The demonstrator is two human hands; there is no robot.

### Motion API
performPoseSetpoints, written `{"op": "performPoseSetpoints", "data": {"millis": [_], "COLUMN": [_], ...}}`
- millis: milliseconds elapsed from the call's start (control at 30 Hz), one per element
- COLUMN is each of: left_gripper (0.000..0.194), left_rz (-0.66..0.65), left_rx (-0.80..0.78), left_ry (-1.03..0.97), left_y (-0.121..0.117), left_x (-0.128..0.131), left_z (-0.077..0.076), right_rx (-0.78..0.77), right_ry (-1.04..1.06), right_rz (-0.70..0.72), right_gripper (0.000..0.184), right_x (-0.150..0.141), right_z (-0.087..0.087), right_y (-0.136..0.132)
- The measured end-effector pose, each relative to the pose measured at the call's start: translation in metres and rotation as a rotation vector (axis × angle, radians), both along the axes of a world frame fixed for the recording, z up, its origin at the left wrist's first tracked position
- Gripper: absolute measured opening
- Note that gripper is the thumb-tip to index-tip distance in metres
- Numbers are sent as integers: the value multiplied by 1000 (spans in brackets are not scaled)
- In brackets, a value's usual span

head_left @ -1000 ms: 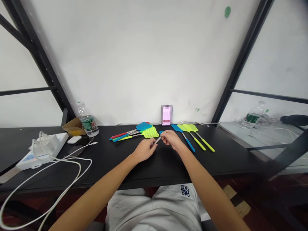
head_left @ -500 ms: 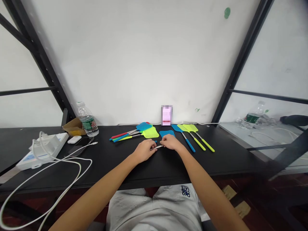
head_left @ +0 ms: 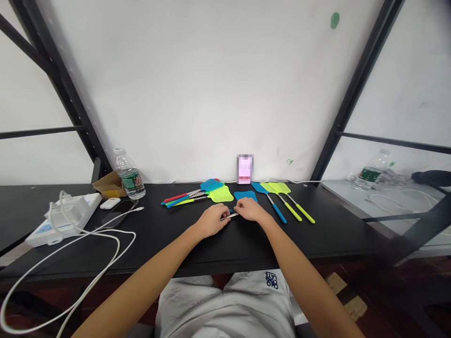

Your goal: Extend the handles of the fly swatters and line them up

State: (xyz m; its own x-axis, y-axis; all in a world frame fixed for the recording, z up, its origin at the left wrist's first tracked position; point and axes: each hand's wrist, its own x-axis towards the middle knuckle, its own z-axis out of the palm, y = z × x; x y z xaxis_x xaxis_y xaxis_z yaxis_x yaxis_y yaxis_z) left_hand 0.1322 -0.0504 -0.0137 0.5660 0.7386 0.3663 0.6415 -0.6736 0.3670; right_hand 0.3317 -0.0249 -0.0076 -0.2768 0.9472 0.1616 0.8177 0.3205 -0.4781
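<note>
The left hand point(head_left: 213, 219) and right hand point(head_left: 249, 209) each pinch the rod point(head_left: 230, 216) in a narrow grip over the desk point(head_left: 303, 241), just nearside of the blue swatter point(head_left: 245, 195), where uneven pulling could, I judge, bend it or free one end.

my left hand point(head_left: 212, 219) and my right hand point(head_left: 249, 209) are close together over the black table point(head_left: 317, 241), and both pinch a thin silver rod point(head_left: 230, 216). a blue swatter head point(head_left: 245, 195) lies just past my right hand, but i can't tell if the rod joins it. on my left is a messy pile of swatters point(head_left: 221, 194), with blue, red and yellow-green bits. on my right, three swatters point(head_left: 293, 211) lie side by side, handles toward me. a phone point(head_left: 245, 169) stands by the wall point(head_left: 211, 94). far left is a water bottle point(head_left: 131, 180).
</note>
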Motion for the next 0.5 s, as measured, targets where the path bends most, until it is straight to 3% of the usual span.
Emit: {"op": "performPoseSetpoints", "data": {"millis": [167,367,500], "left_gripper": [6,9,11], "left_rz": [9,53,34], "left_rx": [27,160,184], "left_ry": [-57,-260,-334], "left_y": [-1,-6,-8], "left_x": [1,3,4], "left_z": [1,13,15], "right_rx": [-71,-96,-272], "right_ry": [175,760,910], "right_rz": [113,-12,174], "right_gripper": [38,34,40], "right_x": [3,10,6], "right_z": [5,22,27], "right_y": [-2,-6,-12]}}
